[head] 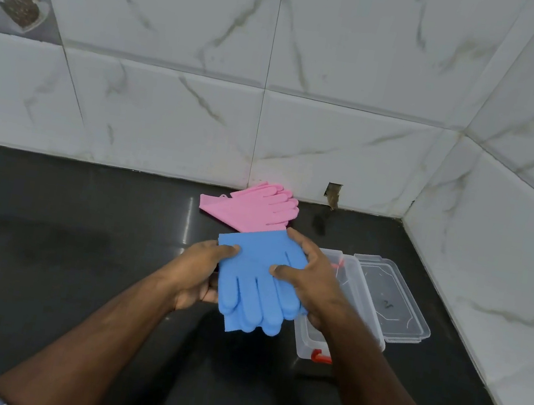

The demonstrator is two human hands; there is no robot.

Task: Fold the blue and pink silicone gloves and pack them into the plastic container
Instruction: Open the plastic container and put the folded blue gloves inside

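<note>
Gloves fill mid-frame: the blue gloves (pixel 255 280) are pinched at both side edges, left hand (pixel 201 274) with thumb on top, right hand (pixel 308 278) curled round the far edge, seemingly to keep the fold from springing open. The pink gloves (pixel 250 212) wait on the counter (pixel 76 260) just above. The plastic container (pixel 352 291) (lid (pixel 393 297) off, lying beside it) sits lower right, handy for loading.

plastic container (pixel 309 342): mostly covered by right hand (pixel 311 280) and forearm | pink gloves (pixel 250 210): near edge hidden under blue gloves (pixel 254 280) | left hand (pixel 201 272): fingers out of sight beneath blue gloves | lid (pixel 389 298): marking too small to read
</note>
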